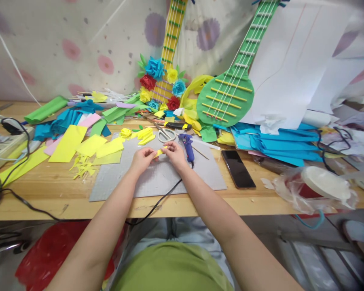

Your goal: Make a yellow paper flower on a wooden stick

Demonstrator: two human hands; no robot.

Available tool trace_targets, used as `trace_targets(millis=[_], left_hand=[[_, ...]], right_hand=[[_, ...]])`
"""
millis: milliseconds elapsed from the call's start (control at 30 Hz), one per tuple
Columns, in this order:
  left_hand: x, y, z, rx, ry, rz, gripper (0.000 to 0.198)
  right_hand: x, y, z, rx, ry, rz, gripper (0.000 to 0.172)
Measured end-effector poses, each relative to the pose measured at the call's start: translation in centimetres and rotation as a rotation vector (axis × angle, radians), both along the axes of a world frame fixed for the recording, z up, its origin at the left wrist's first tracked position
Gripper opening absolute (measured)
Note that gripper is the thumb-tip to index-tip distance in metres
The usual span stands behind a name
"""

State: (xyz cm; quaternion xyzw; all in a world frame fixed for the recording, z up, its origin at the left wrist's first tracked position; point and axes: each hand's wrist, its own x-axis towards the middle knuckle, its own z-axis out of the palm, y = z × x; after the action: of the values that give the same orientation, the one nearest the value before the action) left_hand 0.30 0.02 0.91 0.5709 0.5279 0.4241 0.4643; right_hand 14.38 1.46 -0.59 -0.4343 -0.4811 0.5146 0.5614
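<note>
A small piece of yellow paper [161, 151] is pinched between my two hands above the grey board [121, 184]. My left hand [143, 159] grips its left end, and my right hand [174, 154] has the other end. Just beyond my fingers lie scissors [166, 134] with pale handles. A blue hot glue gun [187, 147] rests on the board right of my right hand. Folded yellow strips [146, 136] and a small yellow paper flower [125, 133] sit at the board's far left edge.
Yellow sheets [68, 143] and small scraps [83, 166] lie to the left. A phone [238, 169] is on the right. A green paper lute [226, 99] and a yellow one [171, 36] with paper flowers lean at the back. A black cord [160, 202] crosses the front edge.
</note>
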Motion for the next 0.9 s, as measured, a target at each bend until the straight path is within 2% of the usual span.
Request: trace_targets(millis=[433,600,700,800,900], left_hand=[[-1.8,0.4,-0.2,-0.021,-0.018,0.107,0.031],[-2.2,0.5,0.4,-0.041,0.028,0.215,0.034],[-2.3,0.6,0.3,-0.002,-0.090,0.283,0.037],[-1.7,0.5,-0.2,0.030,-0.191,0.187,0.042],[-0.9,0.3,-0.5,0.030,-0.132,0.018,0.040]], right_hand=[[0.3,0.5,-0.3,-0.027,0.082,-0.083,0.028],[0.5,0.5,-0.1,-0.018,0.099,-0.091,0.025],[0.6,0.4,-0.1,-0.003,0.088,-0.096,0.023],[0.5,0.2,0.0,0.022,0.037,-0.065,0.022],[0.2,0.1,-0.1,0.034,0.017,-0.026,0.021]])
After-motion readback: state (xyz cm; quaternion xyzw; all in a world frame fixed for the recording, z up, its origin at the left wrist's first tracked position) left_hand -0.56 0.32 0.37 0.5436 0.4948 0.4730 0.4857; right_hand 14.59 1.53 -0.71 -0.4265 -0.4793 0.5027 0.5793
